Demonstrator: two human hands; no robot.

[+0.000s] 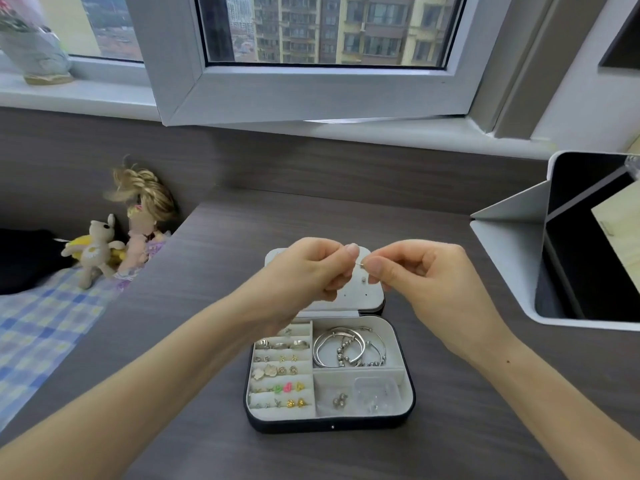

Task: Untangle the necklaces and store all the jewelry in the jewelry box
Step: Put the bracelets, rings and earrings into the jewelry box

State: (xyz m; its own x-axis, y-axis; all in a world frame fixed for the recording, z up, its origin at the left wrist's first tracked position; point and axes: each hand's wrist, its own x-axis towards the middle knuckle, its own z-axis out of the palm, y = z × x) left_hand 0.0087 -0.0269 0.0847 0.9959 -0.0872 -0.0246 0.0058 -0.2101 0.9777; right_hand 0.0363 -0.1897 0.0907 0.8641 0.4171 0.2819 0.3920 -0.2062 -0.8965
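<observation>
An open jewelry box (408, 389) with a dark shell and white lining lies on the dark wood table. Its raised lid (367, 296) stands behind my hands. Silver bangles (346, 348) fill the upper right compartment. Rings and small coloured earrings (280, 372) sit in the left rows. A small silver piece (340, 400) and a clear little case (375, 393) rest in the lower right compartment. My left hand (311, 271) and my right hand (426, 282) meet above the lid, both pinching a tiny thin silver piece (361, 264) between fingertips. I cannot tell what the piece is.
A white and black open box (519, 237) stands at the right edge of the table. Soft dolls (104, 247) lie on a checked blue cloth (41, 323) to the left. An open window sash (311, 95) hangs over the table's far side.
</observation>
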